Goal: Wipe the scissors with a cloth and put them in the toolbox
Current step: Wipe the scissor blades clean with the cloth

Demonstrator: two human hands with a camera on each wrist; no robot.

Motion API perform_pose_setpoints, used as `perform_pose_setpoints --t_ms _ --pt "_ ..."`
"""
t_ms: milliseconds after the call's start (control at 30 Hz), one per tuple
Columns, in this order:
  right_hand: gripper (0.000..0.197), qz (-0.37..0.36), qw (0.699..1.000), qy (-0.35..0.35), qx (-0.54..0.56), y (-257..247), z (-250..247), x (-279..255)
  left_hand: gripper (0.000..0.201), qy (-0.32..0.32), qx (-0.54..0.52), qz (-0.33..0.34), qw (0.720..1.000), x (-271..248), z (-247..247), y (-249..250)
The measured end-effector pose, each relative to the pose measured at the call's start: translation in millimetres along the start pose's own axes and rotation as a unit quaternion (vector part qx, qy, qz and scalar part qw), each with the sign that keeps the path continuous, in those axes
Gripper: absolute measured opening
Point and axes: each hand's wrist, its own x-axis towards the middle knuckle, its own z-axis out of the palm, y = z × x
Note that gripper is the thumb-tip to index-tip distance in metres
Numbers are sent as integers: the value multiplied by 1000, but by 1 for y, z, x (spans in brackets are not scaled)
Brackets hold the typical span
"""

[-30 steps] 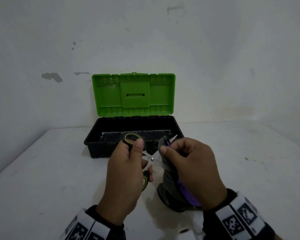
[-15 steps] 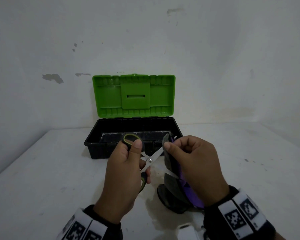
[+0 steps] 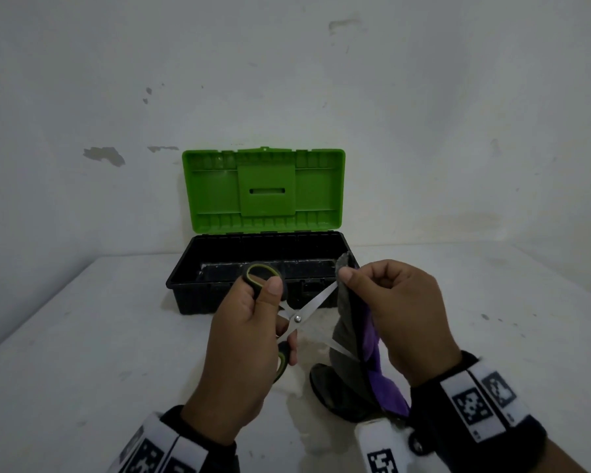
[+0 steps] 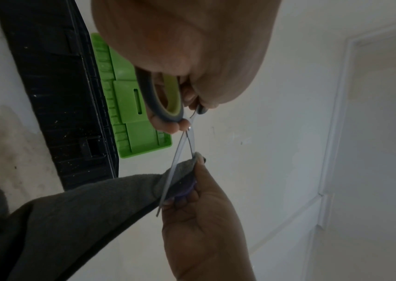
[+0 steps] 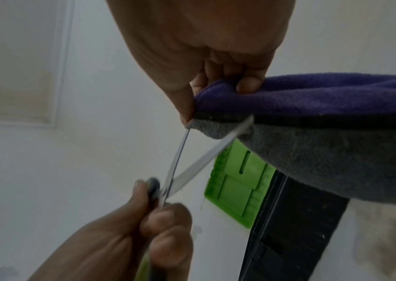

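Note:
My left hand [image 3: 249, 322] grips the green-and-black handles of the scissors [image 3: 307, 308], whose steel blades are spread apart. My right hand [image 3: 389, 302] pinches a grey-and-purple cloth [image 3: 352, 339] around the upper blade near its tip; the cloth's lower end trails onto the table. In the left wrist view the blades [image 4: 187, 144] run from the handle [image 4: 168, 98] into the cloth [image 4: 95, 209]. The right wrist view shows the blades [image 5: 192, 161] entering the cloth [image 5: 312, 117] under my thumb. The toolbox [image 3: 219, 268], a black tub with a raised green lid [image 3: 263, 189], stands open just behind my hands.
The white table [image 3: 82, 336] meets a white wall close behind the toolbox. Bare tabletop lies to the left and to the right [image 3: 509, 302] of the box. The box's tub holds nothing I can make out.
The scissor blades have spread wider apart. My right hand with the cloth has slid outward along the upper blade toward its tip, and both hands have drifted slightly apart.

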Motion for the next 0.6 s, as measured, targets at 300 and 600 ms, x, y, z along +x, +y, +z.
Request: perform_pose_setpoints --t_ms 300,600 --pt "24 14 1000 13 -22 12 -5 12 23 6 55 9 998 0 -1 -1" --pt "20 -15 996 -43 -76 -4 -11 4 31 40 224 154 962 3 0 -9"
